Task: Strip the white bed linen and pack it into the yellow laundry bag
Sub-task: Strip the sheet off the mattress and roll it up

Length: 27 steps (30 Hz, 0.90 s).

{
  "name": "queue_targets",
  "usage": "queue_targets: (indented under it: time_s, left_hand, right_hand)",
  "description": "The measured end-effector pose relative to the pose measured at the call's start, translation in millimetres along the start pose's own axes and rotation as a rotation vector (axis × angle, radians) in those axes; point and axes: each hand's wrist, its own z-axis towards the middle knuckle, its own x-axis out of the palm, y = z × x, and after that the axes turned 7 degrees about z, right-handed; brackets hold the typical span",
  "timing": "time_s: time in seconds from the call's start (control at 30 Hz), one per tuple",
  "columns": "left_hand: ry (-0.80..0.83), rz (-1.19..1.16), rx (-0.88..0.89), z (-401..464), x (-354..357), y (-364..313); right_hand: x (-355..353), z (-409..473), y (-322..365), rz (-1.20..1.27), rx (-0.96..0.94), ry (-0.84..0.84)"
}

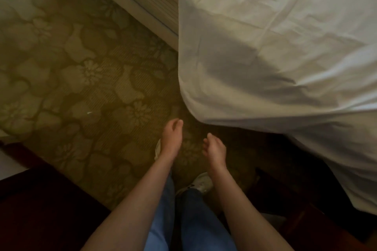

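Both hands loose, empty — white sheet nr; no writing.

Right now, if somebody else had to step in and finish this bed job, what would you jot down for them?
Left hand: hangs over the carpet, fingers relaxed, holding nothing.
Right hand: the same, empty, just short of the sheet.
White sheet: draped over the bed corner, its edge hanging toward the floor; bare mattress side shows beyond it.
Yellow laundry bag: not in view.
Done: nothing packed that I can see.
Left: pull the sheet off, find the bag, stuff the linen in.
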Motion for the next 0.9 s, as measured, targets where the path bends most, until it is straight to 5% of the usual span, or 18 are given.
queue_targets:
  time_s: [0.1,0.37,0.57,0.9]
  left_hand:
    - [-0.059,0.335,0.275,-20,-9,-36]
    - [-0.257,0.741,0.698,-87,-63,-163]
    - [-0.374,0.940,0.861,-163,-117,-252]
    - [-0.471,0.920,1.009,-273,-237,-367]
  right_hand:
    - [-5,-27,40,-0.200,-0.315,0.061]
    - [-8,-109,150,-0.486,-0.852,0.114]
    - [-6,-202,232,-0.746,-1.148,0.060]
    - [24,-361,331,-0.832,-1.420,-0.028]
